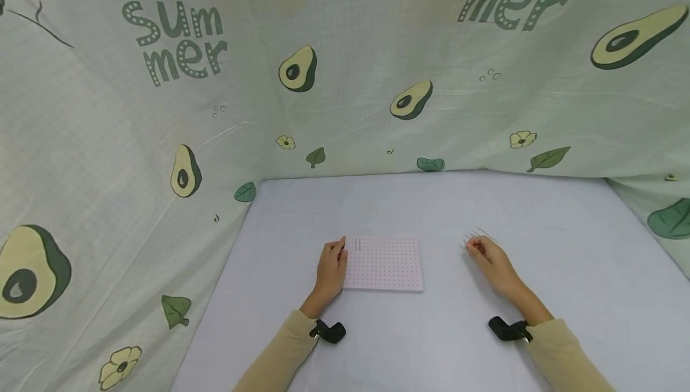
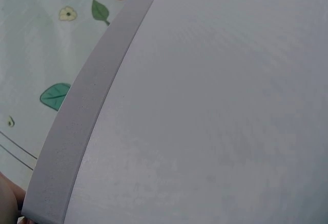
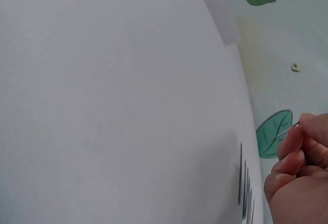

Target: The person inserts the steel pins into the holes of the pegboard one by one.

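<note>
Head view: fingers [image 3: 291,143] of the right hand [image 1: 492,265] are closed together, pinching a thin metal pin [image 3: 287,130]; more pins [image 3: 240,174] lie near it on the white desk [image 1: 409,344]; the left hand [image 1: 330,267], fingers bent, holds the left edge of a pale pink pegboard [image 1: 388,266], two dark pins [image 1: 360,244] at its upper left; avocado-print cloth [image 1: 350,20] hangs behind

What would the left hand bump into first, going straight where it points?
Probably the patterned cloth; ahead of the left hand only white table shows, though depth is unclear.
</note>
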{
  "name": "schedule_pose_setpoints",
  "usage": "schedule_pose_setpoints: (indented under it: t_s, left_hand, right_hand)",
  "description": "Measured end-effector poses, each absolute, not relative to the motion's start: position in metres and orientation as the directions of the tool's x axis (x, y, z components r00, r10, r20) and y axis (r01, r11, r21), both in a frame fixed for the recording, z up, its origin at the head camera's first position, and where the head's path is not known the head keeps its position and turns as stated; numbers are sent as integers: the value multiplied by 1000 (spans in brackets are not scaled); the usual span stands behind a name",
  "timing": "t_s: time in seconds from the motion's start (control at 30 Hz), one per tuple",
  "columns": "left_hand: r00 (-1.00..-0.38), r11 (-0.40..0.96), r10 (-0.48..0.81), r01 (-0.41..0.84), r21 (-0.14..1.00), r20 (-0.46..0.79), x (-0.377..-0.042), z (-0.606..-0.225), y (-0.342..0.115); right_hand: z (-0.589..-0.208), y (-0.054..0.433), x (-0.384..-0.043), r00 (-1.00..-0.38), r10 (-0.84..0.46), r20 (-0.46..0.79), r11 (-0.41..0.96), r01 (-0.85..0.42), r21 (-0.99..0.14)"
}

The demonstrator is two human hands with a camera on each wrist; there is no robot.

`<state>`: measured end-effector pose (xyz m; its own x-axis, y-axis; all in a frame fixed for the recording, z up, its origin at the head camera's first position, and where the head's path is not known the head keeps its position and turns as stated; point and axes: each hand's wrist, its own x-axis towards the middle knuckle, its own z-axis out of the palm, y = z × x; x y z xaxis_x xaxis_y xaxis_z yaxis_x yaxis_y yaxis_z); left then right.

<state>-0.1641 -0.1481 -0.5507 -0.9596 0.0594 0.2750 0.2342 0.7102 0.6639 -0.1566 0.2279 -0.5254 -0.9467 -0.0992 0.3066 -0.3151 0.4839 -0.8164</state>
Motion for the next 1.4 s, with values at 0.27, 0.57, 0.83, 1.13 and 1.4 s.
schedule_pose_setpoints:
  t_s: [0.27,0.57,0.83,1.13,1.4]
  left_hand:
    - [-956,715,59,242,656,288,-165,-551,-148]
    - [-954,711,65,250,657,292,-165,-551,-148]
    - [-951,708,76,263,655,300,-165,-552,-150]
    - [-948,702,80,273,657,308,-166,-552,-150]
    - [-949,698,74,268,664,305,-167,-552,-151]
  right_hand:
    - [-513,217,-169,-935,-175,307,342,-350,-872]
    - [-477,178,-168,-928,-204,311,377,-368,-850]
    - [-503,157,-192,-919,-195,344,367,-394,-843]
    - [-498,122,-203,-898,-221,380,382,-438,-814]
    - [-499,97,-206,-886,-283,368,332,-450,-829]
